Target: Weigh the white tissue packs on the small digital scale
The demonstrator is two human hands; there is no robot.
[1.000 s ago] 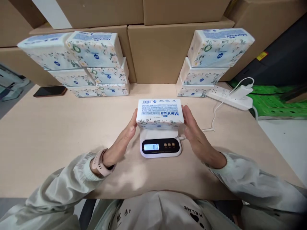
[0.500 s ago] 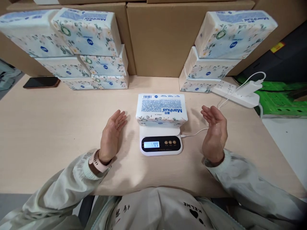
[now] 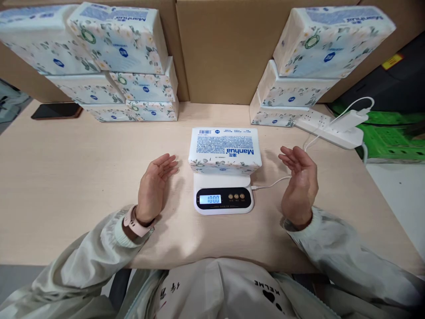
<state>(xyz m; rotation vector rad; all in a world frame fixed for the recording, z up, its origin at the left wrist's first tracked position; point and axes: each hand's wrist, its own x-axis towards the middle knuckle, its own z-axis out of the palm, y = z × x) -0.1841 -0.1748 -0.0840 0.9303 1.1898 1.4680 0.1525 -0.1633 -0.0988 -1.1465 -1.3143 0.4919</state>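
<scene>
Pale fabric sleeves (image 3: 83,252) cover your forearms, which rest over a light wood table (image 3: 76,177). Your left hand (image 3: 153,188), with a pink band (image 3: 135,223) at its wrist, and your right hand (image 3: 299,186) are both raised, palms turned inward, fingers loosely extended and slightly bent, pointing away from you. Your grip is spread wide, both hands relaxed and clear of the pack. Between them, well apart from either palm, a tissue pack (image 3: 224,148) lies flat on a white scale (image 3: 222,180), a little farther from you than your wrists. It is a soft white block, its top carrying blue print, a barcode and the word Manhua; flowers and leaves edge the near side. Just below it, the lit display (image 3: 210,199) reads 100.0.
</scene>
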